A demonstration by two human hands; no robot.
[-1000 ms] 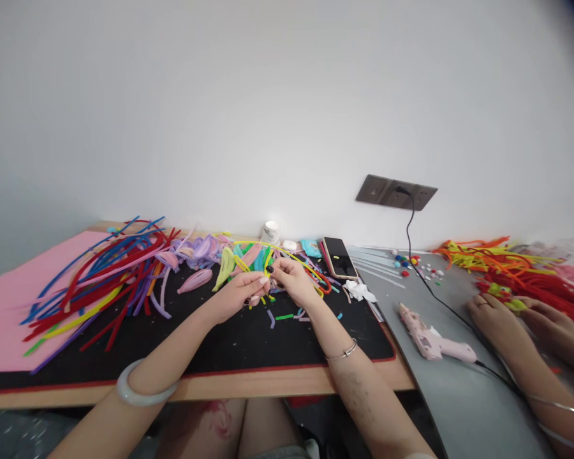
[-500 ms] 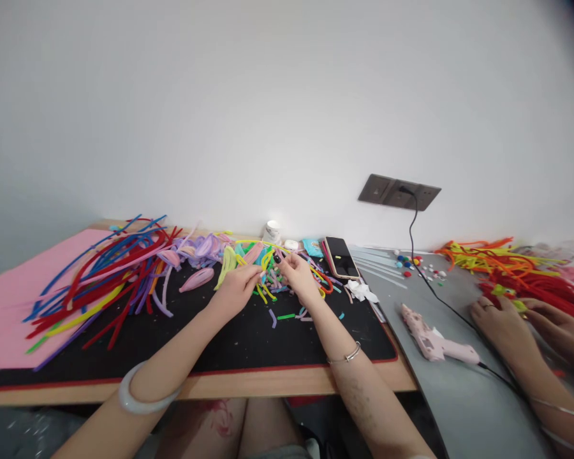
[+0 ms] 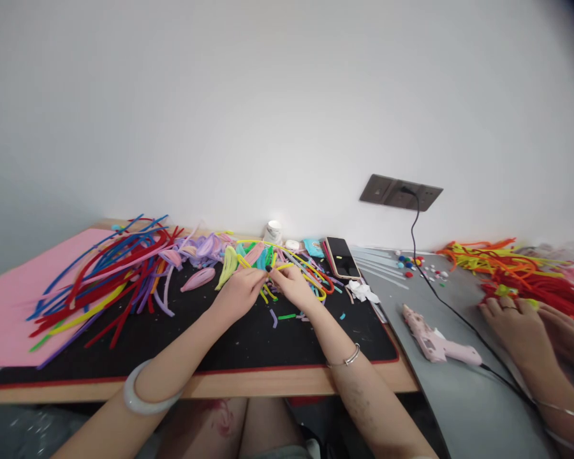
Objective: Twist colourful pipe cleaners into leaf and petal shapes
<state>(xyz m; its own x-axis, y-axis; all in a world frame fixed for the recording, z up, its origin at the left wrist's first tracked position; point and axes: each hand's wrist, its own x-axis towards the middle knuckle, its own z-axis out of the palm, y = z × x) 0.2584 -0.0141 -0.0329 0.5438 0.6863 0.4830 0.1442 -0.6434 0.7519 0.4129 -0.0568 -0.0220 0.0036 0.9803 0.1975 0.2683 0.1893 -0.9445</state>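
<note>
My left hand [image 3: 243,288] and my right hand [image 3: 291,284] meet at the middle of the black mat, fingertips closed together. A yellow pipe cleaner [image 3: 283,266] curves out at the fingertips, and both hands appear to pinch it; its ends are partly hidden by the fingers. Behind and around the hands lie pastel, green and yellow pipe cleaners [image 3: 227,268], some bundled into loops. A pink looped bundle [image 3: 198,279] rests to the left of my left hand. Short cut pieces, among them a green one [image 3: 287,317], are scattered just in front of the hands.
Red and blue pipe cleaners [image 3: 119,271] spread over pink sheets [image 3: 9,319] at left. A paper cup [image 3: 273,232] and a phone [image 3: 343,258] stand behind. At right are a corded glue gun [image 3: 437,344], pompoms [image 3: 409,262] and another person's hands [image 3: 521,328].
My hands have come closer together, fingertips now meeting, and the yellow pipe cleaner curves above my right fingers. The other person's hands have shifted slightly.
</note>
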